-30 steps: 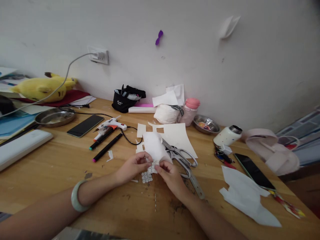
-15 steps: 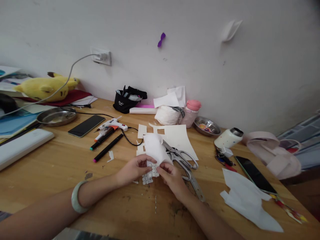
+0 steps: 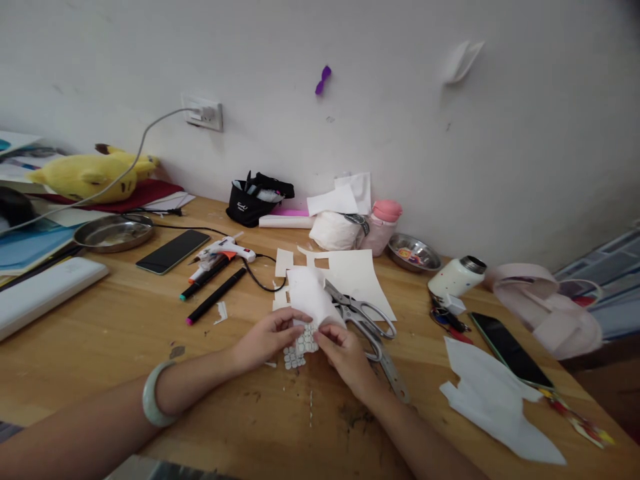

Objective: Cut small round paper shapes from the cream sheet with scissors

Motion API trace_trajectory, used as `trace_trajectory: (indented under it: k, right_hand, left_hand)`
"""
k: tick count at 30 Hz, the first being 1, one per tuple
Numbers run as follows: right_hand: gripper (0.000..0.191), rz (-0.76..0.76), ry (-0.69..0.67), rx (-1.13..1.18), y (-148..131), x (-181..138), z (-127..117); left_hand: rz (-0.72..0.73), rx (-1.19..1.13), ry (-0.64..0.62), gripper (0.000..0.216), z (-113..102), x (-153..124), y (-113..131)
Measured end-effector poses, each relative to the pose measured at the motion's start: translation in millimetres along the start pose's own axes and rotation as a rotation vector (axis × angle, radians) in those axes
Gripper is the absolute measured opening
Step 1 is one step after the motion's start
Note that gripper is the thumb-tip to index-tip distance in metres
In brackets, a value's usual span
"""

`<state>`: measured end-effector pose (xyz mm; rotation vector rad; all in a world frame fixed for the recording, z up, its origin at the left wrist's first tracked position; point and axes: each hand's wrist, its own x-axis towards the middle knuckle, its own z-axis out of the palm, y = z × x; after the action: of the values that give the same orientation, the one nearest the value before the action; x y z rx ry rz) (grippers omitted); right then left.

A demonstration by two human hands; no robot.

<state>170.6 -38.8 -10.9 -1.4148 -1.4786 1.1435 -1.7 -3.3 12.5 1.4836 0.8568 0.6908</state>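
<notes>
Both my hands meet at the middle of the wooden table (image 3: pixel 115 333). My left hand (image 3: pixel 264 341) and my right hand (image 3: pixel 344 352) pinch a small white sheet of round dot stickers (image 3: pixel 299 348) from either side. A curled white backing paper (image 3: pixel 311 297) rises from the sheet between my fingers. A pale green bangle (image 3: pixel 151 395) circles my left wrist. Silver scissors (image 3: pixel 361 315) lie just right of my right hand, and a metal ruler (image 3: pixel 393 377) lies below them.
Cut cream card (image 3: pixel 350 275) lies behind the hands. To the left are two markers (image 3: pixel 213 295), a glue gun (image 3: pixel 227 251), a phone (image 3: pixel 173 251), a steel dish (image 3: pixel 113 233). On the right: white paper (image 3: pixel 493 401), second phone (image 3: pixel 510 350), white bottle (image 3: pixel 456 276).
The camera view shifted slightly between the first earlier frame and now. My hands stay pinched on the sticker sheet in nearly the same spot, fingers adjusting a little.
</notes>
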Motion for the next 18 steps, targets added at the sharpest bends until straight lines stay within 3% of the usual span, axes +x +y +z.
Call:
trace_trajectory:
  k: [4, 12, 18]
  right_hand:
    - [0.029, -0.011, 0.002, 0.000, 1.8, -0.2, -0.2]
    - [0.030, -0.032, 0.040, -0.020, -2.5, -1.7, -0.2]
    - [0.027, -0.053, 0.028, -0.041, -4.9, -1.8, -0.9]
  left_hand:
    - [0.066, 0.054, 0.019, 0.024, -0.5, -1.9, 3.7]
    - [-0.030, 0.056, 0.016, 0.035, 2.4, -0.9, 2.9]
    - [0.122, 0.263, 0.067, 0.029, 0.7, -2.8, -0.8]
